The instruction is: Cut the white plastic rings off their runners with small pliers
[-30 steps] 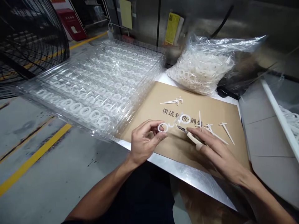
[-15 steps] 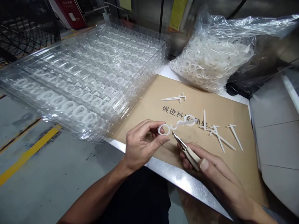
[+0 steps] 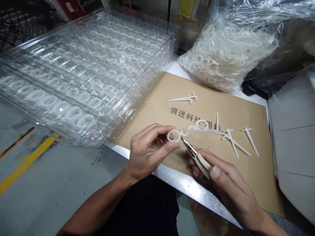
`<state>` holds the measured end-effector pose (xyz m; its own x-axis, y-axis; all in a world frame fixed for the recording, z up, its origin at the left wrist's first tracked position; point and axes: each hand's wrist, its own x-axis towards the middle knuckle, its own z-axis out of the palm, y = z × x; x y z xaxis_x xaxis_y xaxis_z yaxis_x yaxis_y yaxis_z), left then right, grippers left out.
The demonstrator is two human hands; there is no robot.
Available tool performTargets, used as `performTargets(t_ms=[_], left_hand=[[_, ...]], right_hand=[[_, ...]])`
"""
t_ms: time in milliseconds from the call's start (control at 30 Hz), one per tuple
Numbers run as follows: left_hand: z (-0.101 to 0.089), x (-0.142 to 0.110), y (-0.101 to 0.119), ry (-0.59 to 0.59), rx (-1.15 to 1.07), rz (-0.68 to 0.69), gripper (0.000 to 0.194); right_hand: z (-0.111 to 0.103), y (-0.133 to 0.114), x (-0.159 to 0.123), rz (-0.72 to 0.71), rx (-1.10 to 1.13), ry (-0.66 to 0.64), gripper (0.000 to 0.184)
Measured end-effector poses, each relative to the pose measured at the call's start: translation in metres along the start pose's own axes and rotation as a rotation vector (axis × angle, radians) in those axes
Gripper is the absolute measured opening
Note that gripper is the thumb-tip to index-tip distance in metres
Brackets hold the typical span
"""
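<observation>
Two hands are working just above the brown cardboard [image 3: 152,121]: the left hand [image 3: 149,152] is pinching a white plastic ring strip [image 3: 188,130] tightly to hold it steady, while the right hand [image 3: 222,185] is gripping small snips [image 3: 200,165], tips almost touching the strip.

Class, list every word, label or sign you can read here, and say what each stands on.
"俱进科技" printed dark on the tan cardboard sheet; further characters follow, partly hidden by the white plastic ring strip.
Yellow label on a grey metal panel: cut off, too small to read.
Red sign with white patch: cut off, unreadable.
</observation>
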<state>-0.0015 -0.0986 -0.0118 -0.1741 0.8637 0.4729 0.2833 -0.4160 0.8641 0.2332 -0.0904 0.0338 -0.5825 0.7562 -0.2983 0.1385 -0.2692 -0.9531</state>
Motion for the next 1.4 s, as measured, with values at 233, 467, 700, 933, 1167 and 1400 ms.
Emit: performTargets(t_ms=[233,467,700,933,1167,1400], left_hand=[[-0.0002,-0.0011,0.0002,0.006,-0.016,-0.001,0.033],[-0.0004,-0.0024,-0.0016,0.003,-0.017,-0.01,0.033],[0.0001,0.0002,0.0005,-0.008,0.022,0.01,0.03],[-0.0002,-0.0006,-0.0001,-0.024,0.041,0.03,0.033],[-0.0004,-0.0003,0.0001,-0.03,0.072,0.044,0.032],[-0.0014,0.0012,0.002,-0.046,0.096,0.059,0.031]], right_hand=[[-0.001,-0.0015,-0.0012,0.02,0.018,0.0,0.046],[-0.0002,-0.0005,-0.0023,0.027,0.061,0.008,0.046],[0.0006,-0.0014,-0.001,0.034,0.061,0.01,0.044],[0.0006,0.0001,-0.0028,0.044,0.063,0.025,0.038],[0.0011,-0.0003,-0.0028,0.043,0.035,0.012,0.036],[0.0011,0.0034,-0.0028,0.046,0.018,0.033,0.037]])
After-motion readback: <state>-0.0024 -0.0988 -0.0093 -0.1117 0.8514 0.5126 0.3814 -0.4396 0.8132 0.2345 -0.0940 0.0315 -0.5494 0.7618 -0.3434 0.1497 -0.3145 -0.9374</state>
